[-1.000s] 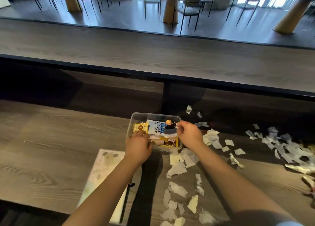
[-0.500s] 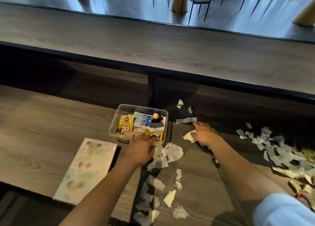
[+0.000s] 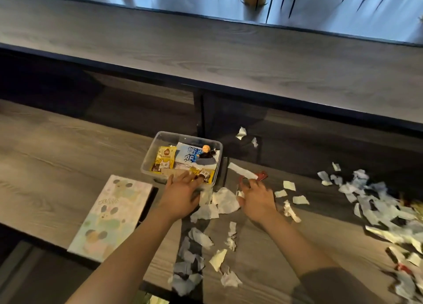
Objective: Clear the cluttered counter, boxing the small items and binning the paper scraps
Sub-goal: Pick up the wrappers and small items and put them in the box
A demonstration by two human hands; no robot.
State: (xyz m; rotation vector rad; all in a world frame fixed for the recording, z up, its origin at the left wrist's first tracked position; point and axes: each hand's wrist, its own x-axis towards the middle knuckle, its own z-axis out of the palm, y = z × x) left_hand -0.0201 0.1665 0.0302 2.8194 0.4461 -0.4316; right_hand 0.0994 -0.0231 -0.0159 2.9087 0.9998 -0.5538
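Steadying hand: left hand (image 3: 183, 195) rests fingers spread on the near rim of the clear box (image 3: 146, 164), grasping nothing.
Right hand (image 3: 257, 197): pinching a small red item (image 3: 262, 176) beside the box.
Paper scraps (image 3: 225, 199): strewn between hands, across counter (image 3: 57, 148).

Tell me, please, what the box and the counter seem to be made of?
The box looks like clear, glossy plastic: its contents show through the walls. The counter looks like matte grey wood, or a wood-look laminate: grain lines run along it.
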